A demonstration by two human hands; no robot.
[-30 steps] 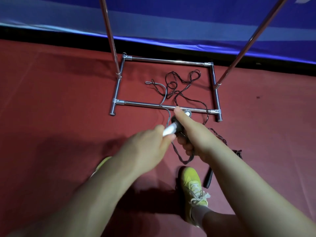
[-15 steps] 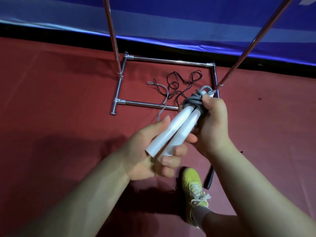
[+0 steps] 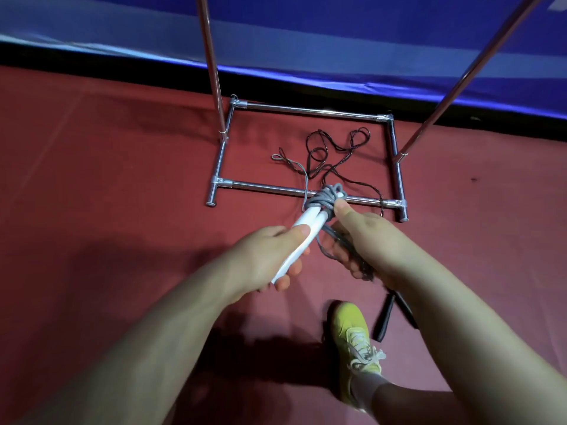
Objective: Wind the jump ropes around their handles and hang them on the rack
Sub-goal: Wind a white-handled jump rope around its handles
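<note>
Handles [image 3: 302, 233] of the white jump rope lay side by side in the left hand [image 3: 270, 256], whose fingers were curled shut around their near ends. The right hand [image 3: 365, 240] was closed on the grey cord [image 3: 325, 199], thumb pressed near the bundle of turns wrapped about the far ends of the handles, while a few strands ran down through its fingers. A loose length of grey cord trailed from the bundle over the front bar of the chrome rack [image 3: 306, 111] and ended in a small loop on the red floor [image 3: 107, 179] inside the base frame.

A black rope [image 3: 334, 148] sprawled tangled inside that same frame, crossing the front bar near the right corner; its black handles [image 3: 385, 317] rested on the floor just beside a yellow shoe [image 3: 352, 329], partly hidden by the right forearm. Two rack uprights rose out of view. Behind the base ran a black strip and a blue banner [image 3: 306, 35].
</note>
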